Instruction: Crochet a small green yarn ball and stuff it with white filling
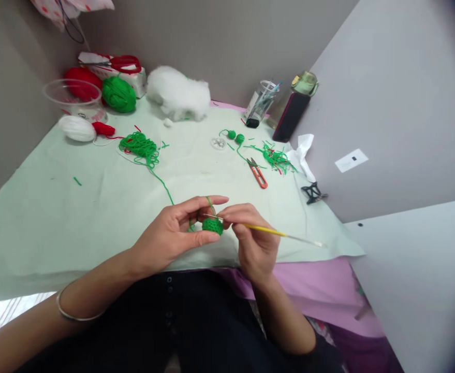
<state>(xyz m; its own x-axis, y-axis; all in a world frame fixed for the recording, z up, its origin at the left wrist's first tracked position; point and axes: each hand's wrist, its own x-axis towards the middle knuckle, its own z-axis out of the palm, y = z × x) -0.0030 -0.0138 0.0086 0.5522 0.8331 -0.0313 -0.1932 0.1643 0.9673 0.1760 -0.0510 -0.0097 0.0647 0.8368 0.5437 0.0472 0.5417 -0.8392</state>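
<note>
Between the thumb and fingers of my left hand (173, 233) is a small green crocheted piece (212, 226). A strand of green yarn (164, 185) runs from a loose heap of green yarn (140, 147) to this hand and loops over its raised index finger. My right hand (256, 235) is closed round a crochet hook (264, 228) with a yellow grip. The hook's thin metal tip lies at the top edge of the crocheted piece, by the yarn, while its other end points right. Whether the tip is inside a stitch I cannot tell.
Orange thread snips (259, 175), two small green balls (235, 136) and green yarn scraps (277, 158) lie right of centre. Behind stand a bottle (295, 106), a clear cup (261, 103), white stuffing (178, 93), a green yarn ball (119, 94) and red-handled scissors (125, 64).
</note>
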